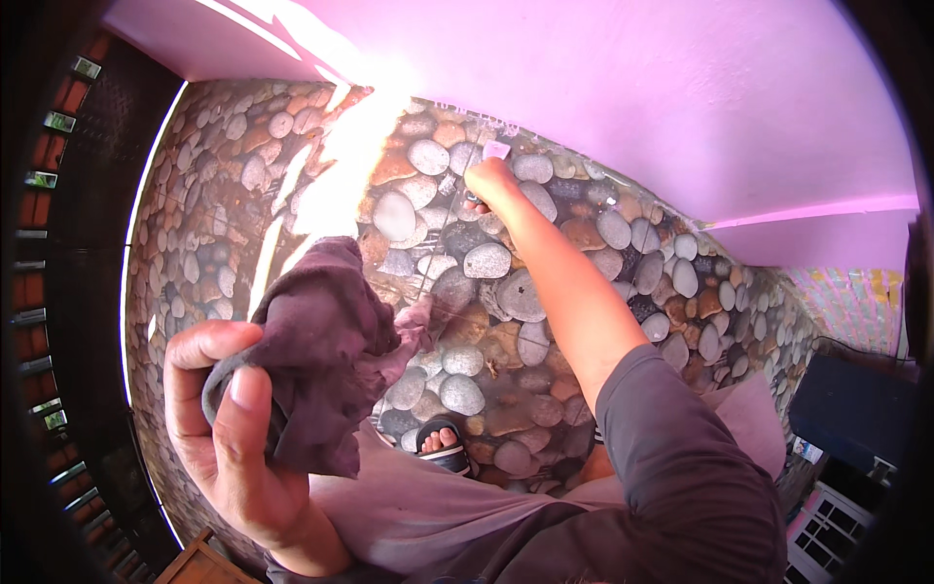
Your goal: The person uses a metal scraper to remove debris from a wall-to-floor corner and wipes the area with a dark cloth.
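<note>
My left hand is closed on a crumpled dark grey cloth, thumb and fingers pinching its near edge. The cloth hangs up in front of me, above the floor, and a paler fold of it trails to the right. My right arm reaches far forward, low toward the foot of the wall. There my right hand is closed around a small tool with a flat, pale, blade-like end. Its handle is mostly hidden in my fingers, and I cannot tell whether the flat end touches the floor.
The floor has a pebble pattern, with bright sunlight across its left part. A pink wall runs along the far side. A dark gate stands at the left. My sandalled foot is below; a dark box-like object sits at right.
</note>
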### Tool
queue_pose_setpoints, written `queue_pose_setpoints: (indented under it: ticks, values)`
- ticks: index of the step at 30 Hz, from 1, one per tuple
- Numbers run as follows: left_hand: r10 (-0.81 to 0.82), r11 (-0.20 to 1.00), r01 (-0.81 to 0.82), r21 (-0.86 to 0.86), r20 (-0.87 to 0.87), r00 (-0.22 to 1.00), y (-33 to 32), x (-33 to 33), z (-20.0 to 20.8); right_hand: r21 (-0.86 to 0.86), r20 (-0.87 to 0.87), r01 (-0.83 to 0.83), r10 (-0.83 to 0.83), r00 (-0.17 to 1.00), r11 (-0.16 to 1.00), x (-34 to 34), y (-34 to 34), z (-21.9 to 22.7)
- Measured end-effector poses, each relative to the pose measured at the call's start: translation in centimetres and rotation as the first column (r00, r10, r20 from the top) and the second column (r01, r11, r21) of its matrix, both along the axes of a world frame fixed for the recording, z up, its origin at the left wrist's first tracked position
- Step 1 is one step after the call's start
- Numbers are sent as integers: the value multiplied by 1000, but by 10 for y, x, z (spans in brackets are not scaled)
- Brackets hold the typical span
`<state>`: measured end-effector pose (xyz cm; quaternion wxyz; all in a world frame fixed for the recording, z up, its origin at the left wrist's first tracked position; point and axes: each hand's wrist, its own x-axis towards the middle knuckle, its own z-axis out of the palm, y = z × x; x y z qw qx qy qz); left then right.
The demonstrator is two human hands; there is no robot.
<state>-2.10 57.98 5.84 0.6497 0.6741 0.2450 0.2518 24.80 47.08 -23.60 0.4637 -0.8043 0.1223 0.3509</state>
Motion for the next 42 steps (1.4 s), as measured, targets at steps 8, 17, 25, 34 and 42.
queue_pose_setpoints:
  ticks: [8,17,25,34,42]
  values:
    - [-22,998,19,62,43,999,2,-11,2,45,25,79,-80,996,996,15,-1,6]
    - [-52,995,46,90,65,997,2,-17,5,-28,144,119,-114,983,992,-10,-21,-7]
    - [-48,999,47,10,56,997,-6,-16,9,38,45,77,-79,996,996,-20,-9,2]
    - [-62,998,63,-28,32,998,-10,-16,12,137,-14,91,-89,996,986,12,-9,-1]
    - [-69,997,69,46,4,998,-8,-18,9,86,-19,144,-143,990,986,40,-23,3]
